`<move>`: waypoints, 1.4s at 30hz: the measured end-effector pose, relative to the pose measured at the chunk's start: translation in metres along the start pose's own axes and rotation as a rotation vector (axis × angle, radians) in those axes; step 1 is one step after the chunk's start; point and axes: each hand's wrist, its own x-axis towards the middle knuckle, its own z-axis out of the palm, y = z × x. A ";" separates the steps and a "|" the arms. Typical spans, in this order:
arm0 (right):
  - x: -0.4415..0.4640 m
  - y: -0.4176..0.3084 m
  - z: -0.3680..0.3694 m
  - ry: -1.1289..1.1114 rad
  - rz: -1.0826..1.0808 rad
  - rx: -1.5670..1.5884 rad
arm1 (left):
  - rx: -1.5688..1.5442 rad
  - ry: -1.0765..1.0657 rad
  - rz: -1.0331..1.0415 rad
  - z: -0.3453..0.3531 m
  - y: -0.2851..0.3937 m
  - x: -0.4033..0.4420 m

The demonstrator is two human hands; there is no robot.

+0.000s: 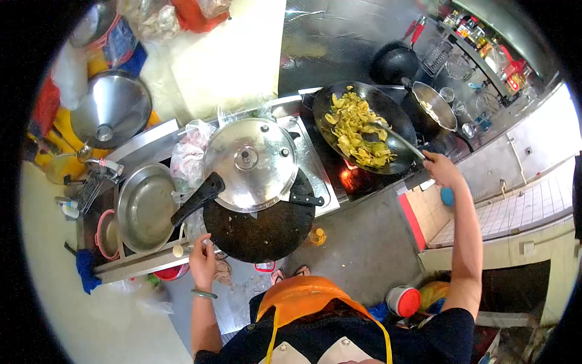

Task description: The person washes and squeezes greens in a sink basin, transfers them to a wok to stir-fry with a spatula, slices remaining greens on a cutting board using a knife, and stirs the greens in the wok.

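My right hand (444, 171) is closed round the handle of a metal spatula (405, 142). The spatula's head lies in a large black wok (397, 112) on the stove, against yellow-green chopped vegetables (354, 127). An orange glow shows under the wok. My left hand (203, 261) hangs at the counter's front edge, its fingers loosely curled and apart, with nothing visible in them. Near it are a round dark board (260, 236) and a pressure cooker (248, 164) with its lid on. A black-handled knife (306, 199) lies on the board beside the cooker.
A steel basin (145, 209) and a pink-rimmed bowl (109, 235) sit in the sink at left. A metal pan (433, 104) and another black wok (394, 62) stand behind the stove. Bottles line a shelf (485, 54) at upper right. A red-lidded bucket (405, 301) is on the floor.
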 end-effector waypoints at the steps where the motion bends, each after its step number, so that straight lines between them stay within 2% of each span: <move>1: 0.010 -0.003 0.010 -0.022 0.041 0.117 | -0.021 0.018 0.047 0.004 0.003 0.003; 2: 0.035 0.009 0.036 -0.040 0.038 0.358 | 0.000 0.002 0.115 0.006 0.006 0.005; 3: 0.041 -0.004 0.058 -0.032 0.146 0.420 | 0.020 -0.012 0.172 0.007 0.011 0.002; 5: 0.031 -0.016 0.077 -0.079 0.029 0.235 | 0.068 -0.025 0.286 0.007 0.016 0.003; 6: 0.018 -0.014 0.070 -0.079 0.006 0.111 | -0.007 -0.075 0.113 0.001 0.001 -0.006; 8: -0.010 -0.009 0.043 -0.077 -0.034 -0.132 | 0.085 -0.101 0.024 -0.009 -0.007 -0.009; 9: -0.004 -0.004 0.047 -0.050 -0.083 -0.137 | 0.131 -0.118 -0.020 -0.011 -0.007 -0.011; 10: 0.008 0.003 0.054 -0.022 -0.128 -0.140 | 0.018 -0.098 0.012 -0.002 0.007 -0.006; 12: 0.038 0.008 0.077 0.079 -0.150 -0.156 | 0.070 -0.147 0.081 0.008 0.024 0.000; 15: 0.032 0.025 0.047 0.074 -0.181 -0.181 | 0.094 -0.079 0.127 0.008 0.011 -0.008; 16: -0.008 -0.008 0.010 -0.065 -0.031 -0.190 | 0.125 -0.078 0.036 0.000 0.003 -0.019; 17: -0.029 -0.008 -0.010 -0.092 -0.025 -0.211 | 0.152 -0.071 -0.049 -0.008 -0.007 -0.026; 18: -0.026 0.037 -0.014 -0.013 -0.214 -0.335 | 0.292 -0.074 -0.057 -0.013 -0.022 -0.034; 19: -0.035 0.053 -0.016 0.032 -0.321 -0.398 | 0.262 -0.048 -0.065 -0.007 -0.012 -0.033; 21: -0.016 0.061 0.005 0.083 -0.275 -0.430 | 0.213 0.000 -0.082 0.009 0.022 -0.030; 23: 0.022 0.063 0.024 0.118 -0.190 -0.398 | 0.174 0.058 0.091 0.046 0.053 -0.025; 24: 0.034 0.070 0.026 0.142 -0.155 -0.492 | 0.194 0.064 0.102 0.057 0.061 -0.031; 27: 0.030 0.101 -0.030 0.035 -0.279 -0.588 | 0.248 0.067 0.027 0.075 0.076 -0.063; 29: 0.039 0.119 -0.044 0.013 -0.284 -0.554 | 0.256 0.063 -0.024 0.098 0.085 -0.070; 31: 0.058 0.125 -0.030 0.051 -0.301 -0.530 | 0.251 0.032 -0.082 0.133 0.098 -0.083; 32: 0.089 0.143 -0.008 0.097 -0.378 -0.468 | 0.284 0.015 -0.040 0.151 0.098 -0.088; 33: 0.083 0.126 -0.018 0.057 -0.374 -0.415 | 0.328 -0.018 -0.069 0.159 0.105 -0.099; 35: 0.095 0.140 -0.058 -0.087 -0.401 -0.314 | 0.367 0.011 -0.075 0.158 0.112 -0.127; 36: 0.090 0.148 -0.079 -0.098 -0.494 -0.241 | 0.381 0.002 -0.146 0.154 0.109 -0.140; 37: 0.082 0.151 -0.096 -0.208 -0.350 -0.105 | 0.388 -0.001 -0.216 0.152 0.105 -0.150; 38: 0.096 0.159 -0.087 -0.172 -0.440 -0.061 | 0.391 -0.001 -0.286 0.156 0.110 -0.154; 39: 0.112 0.165 -0.070 -0.133 -0.528 -0.014 | 0.397 0.015 -0.239 0.167 0.114 -0.152; 41: 0.127 0.152 -0.023 -0.243 -0.412 0.105 | 0.418 0.029 -0.140 0.192 0.125 -0.146; 42: 0.123 0.154 -0.018 -0.221 -0.521 0.053 | 0.416 0.005 -0.140 0.196 0.137 -0.144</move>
